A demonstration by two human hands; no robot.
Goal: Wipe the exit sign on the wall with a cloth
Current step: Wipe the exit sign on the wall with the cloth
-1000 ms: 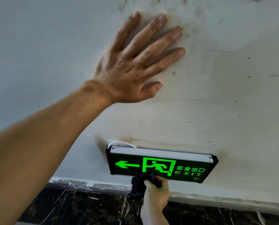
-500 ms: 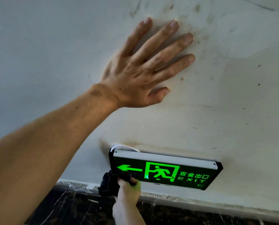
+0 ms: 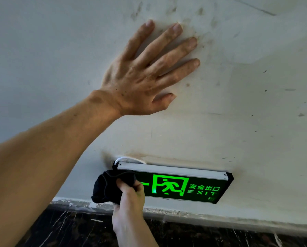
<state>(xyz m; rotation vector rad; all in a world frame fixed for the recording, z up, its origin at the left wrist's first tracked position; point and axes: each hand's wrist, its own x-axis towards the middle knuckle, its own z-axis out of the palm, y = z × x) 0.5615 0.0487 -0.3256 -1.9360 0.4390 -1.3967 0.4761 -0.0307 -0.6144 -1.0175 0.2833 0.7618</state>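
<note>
A lit green exit sign point(image 3: 183, 186) in a black frame with a silver top rail hangs low on the white wall. My right hand point(image 3: 129, 196) grips a black cloth point(image 3: 108, 188) and presses it against the sign's left end, covering most of the green arrow. My left hand point(image 3: 145, 73) lies flat on the wall above the sign, fingers spread, holding nothing.
The white wall point(image 3: 256, 104) carries smudges and dark specks. A white cable point(image 3: 124, 158) loops out at the sign's top left corner. Below the wall runs a chipped edge and a dark marbled skirting point(image 3: 202, 234).
My right hand has carried the cloth leftward along the sign, from under the running-man symbol to the left end. My left hand stays flat on the wall.
</note>
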